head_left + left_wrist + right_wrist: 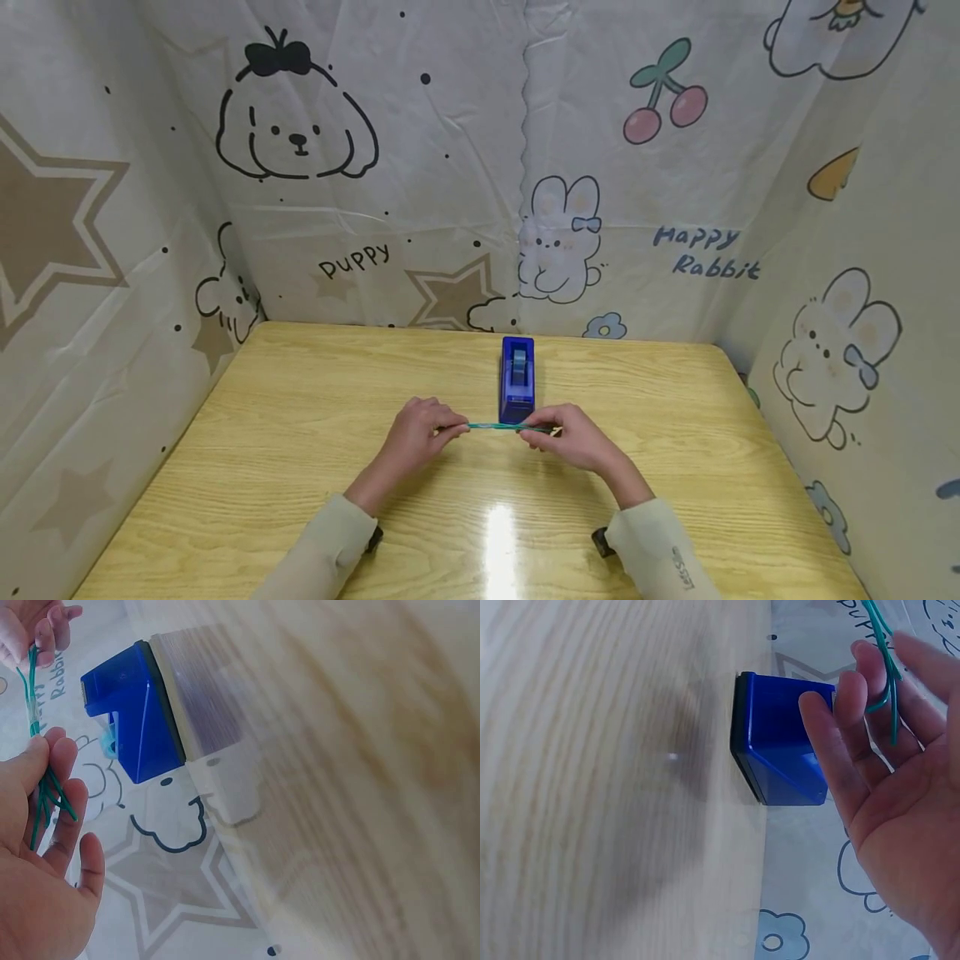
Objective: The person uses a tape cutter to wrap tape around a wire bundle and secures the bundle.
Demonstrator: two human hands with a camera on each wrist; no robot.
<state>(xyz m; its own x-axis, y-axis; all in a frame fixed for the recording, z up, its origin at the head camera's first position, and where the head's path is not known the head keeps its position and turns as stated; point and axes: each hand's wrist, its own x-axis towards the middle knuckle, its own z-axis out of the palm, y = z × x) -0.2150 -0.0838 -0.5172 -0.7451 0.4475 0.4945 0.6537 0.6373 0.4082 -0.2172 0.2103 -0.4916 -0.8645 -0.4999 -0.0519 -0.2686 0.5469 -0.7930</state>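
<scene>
Between my two hands a bundle of thin green wires (495, 426) stretches sideways above the table. My left hand (423, 429) pinches its left part between thumb and fingertips. My right hand (573, 437) pinches the right part. Loose green ends (49, 799) fan out past the left fingers in the left wrist view. A whitish, clear-looking band of tape (33, 712) wraps the wires between the hands. Other loose ends (892, 712) hang over the right fingers in the right wrist view. Just beyond the bundle stands a blue tape dispenser (517, 400).
The dispenser carries a light-blue roll (518, 367) and stands upright on the wood-grain table (315, 392). Printed cloth walls (420, 183) rise along the table's back and sides. Dark straps (602, 542) show at the sleeve cuffs.
</scene>
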